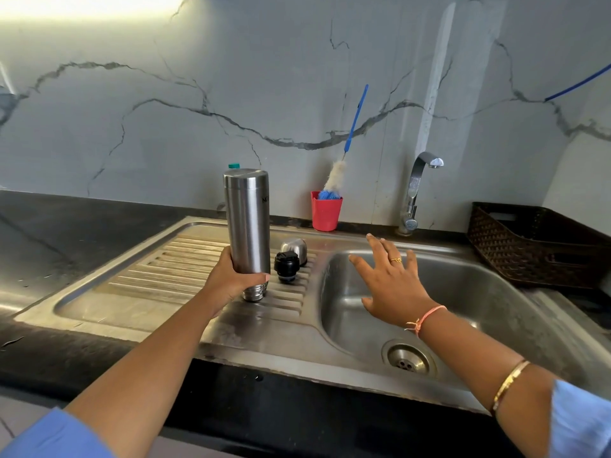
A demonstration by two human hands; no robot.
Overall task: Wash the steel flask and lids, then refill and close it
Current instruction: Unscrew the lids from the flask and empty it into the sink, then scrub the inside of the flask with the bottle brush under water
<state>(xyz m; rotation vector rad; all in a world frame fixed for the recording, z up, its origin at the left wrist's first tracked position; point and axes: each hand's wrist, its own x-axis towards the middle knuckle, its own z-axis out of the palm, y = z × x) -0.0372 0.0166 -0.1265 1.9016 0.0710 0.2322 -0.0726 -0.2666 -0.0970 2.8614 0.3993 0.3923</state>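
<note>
The left hand [231,279] clamps its fingers round the upturned flask [248,223] on the drainboard [158,276], beside the black lid [286,266] and steel lid [295,247]. The right hand [390,279] hovers over the basin [479,292], fingers apart.

Both arms outstretched, left hand [228,281] wrapped round the steel flask [248,219], right hand [393,285] flat, fingers spread.
</note>
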